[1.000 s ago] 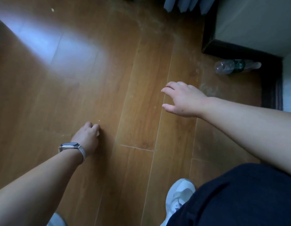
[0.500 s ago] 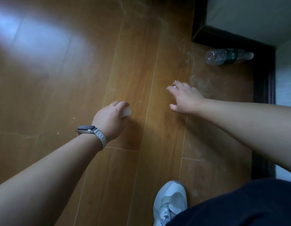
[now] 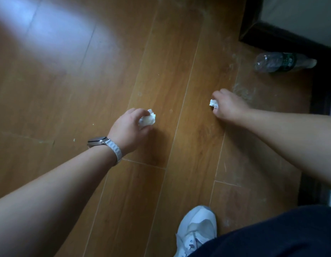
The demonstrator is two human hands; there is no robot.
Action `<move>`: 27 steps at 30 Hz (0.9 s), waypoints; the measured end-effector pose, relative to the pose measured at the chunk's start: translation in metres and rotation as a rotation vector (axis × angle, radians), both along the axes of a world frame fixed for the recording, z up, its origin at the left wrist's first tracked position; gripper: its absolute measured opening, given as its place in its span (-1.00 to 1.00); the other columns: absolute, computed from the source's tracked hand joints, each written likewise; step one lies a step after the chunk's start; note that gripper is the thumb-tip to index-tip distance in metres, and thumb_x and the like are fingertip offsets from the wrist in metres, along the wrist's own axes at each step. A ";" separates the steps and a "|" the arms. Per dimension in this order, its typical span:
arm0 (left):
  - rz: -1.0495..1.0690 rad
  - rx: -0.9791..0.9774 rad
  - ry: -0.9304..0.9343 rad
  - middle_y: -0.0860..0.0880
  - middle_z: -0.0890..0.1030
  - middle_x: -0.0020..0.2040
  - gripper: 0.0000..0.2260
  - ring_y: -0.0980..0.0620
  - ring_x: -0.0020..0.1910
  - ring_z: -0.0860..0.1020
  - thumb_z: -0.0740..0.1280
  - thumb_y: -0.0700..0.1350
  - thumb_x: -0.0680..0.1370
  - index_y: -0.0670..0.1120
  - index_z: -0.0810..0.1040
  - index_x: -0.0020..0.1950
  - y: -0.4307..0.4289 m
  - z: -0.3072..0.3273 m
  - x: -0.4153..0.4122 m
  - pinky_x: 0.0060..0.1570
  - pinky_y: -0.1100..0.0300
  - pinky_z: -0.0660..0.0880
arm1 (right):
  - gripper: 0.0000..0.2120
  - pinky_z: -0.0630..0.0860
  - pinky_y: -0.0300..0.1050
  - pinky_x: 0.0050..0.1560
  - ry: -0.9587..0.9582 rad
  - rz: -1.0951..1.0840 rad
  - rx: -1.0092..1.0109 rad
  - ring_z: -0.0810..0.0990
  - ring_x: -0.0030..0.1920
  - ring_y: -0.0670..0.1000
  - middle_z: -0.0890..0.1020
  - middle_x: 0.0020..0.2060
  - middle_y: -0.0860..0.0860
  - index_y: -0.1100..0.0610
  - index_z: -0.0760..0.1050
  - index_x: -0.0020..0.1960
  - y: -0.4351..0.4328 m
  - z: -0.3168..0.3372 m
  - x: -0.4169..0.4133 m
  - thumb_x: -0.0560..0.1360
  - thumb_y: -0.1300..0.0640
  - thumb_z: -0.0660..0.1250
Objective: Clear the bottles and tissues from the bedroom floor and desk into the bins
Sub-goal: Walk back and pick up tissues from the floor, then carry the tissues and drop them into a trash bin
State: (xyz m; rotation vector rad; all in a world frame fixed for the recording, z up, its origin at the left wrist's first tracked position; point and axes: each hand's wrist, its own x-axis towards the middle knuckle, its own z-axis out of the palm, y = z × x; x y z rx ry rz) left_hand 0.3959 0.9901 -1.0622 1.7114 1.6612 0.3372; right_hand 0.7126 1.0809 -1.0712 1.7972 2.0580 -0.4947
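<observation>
Left hand (image 3: 126, 129): grip pinching tissue wad (image 3: 147, 120). Right hand (image 3: 228, 106): grip closed on smaller wad (image 3: 214, 103). Both over floor (image 3: 68, 80). Bottle (image 3: 283, 62) lies beyond right grip, near dark baseboard (image 3: 283, 37).

Larger crumpled white tissue (image 3: 147, 120): wadded, pinched in the fingers of the left hand (image 3: 127, 129). Smaller crumpled white tissue (image 3: 214, 103): mostly enclosed by the right hand (image 3: 228, 106). Clear plastic bottle (image 3: 285, 62): dark label, lying on its side on the wooden floor against the dark baseboard.
</observation>
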 end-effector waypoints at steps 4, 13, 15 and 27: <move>0.020 -0.003 0.012 -0.01 0.53 -0.01 -0.72 -0.08 -0.06 0.53 0.45 -0.06 0.48 -0.07 0.56 0.15 0.003 0.006 -0.007 -0.11 0.18 0.36 | -0.72 0.49 0.01 -0.05 0.052 0.073 -0.027 0.52 0.04 0.17 0.49 0.04 0.08 0.12 0.46 0.14 0.008 0.014 -0.023 0.45 0.10 0.33; 0.203 -0.059 0.007 0.04 0.59 -0.06 -0.67 -0.02 -0.03 0.58 0.43 0.02 0.48 0.00 0.55 0.21 0.025 0.064 -0.038 -0.06 0.18 0.45 | -0.78 0.48 -0.01 -0.12 0.223 0.267 0.017 0.51 -0.03 0.11 0.51 -0.01 0.01 0.09 0.45 0.06 0.025 0.085 -0.112 0.43 0.08 0.31; 0.222 -0.056 0.002 0.04 0.59 -0.08 -0.68 -0.03 -0.04 0.59 0.43 0.03 0.48 0.01 0.55 0.20 0.028 0.081 -0.045 -0.03 0.13 0.50 | -0.78 0.47 -0.03 -0.12 0.244 0.272 0.031 0.50 -0.05 0.08 0.50 -0.02 -0.01 0.06 0.44 0.06 0.026 0.105 -0.129 0.43 0.08 0.31; 0.373 -0.059 -0.023 0.14 0.54 -0.05 -0.79 0.12 -0.05 0.49 0.40 0.02 0.49 0.04 0.56 0.11 -0.032 0.328 -0.125 -0.11 0.27 0.31 | -0.80 0.43 -0.10 -0.08 0.526 0.020 -0.005 0.49 -0.06 -0.01 0.53 -0.05 -0.07 0.04 0.47 0.05 -0.047 0.332 -0.236 0.42 0.09 0.31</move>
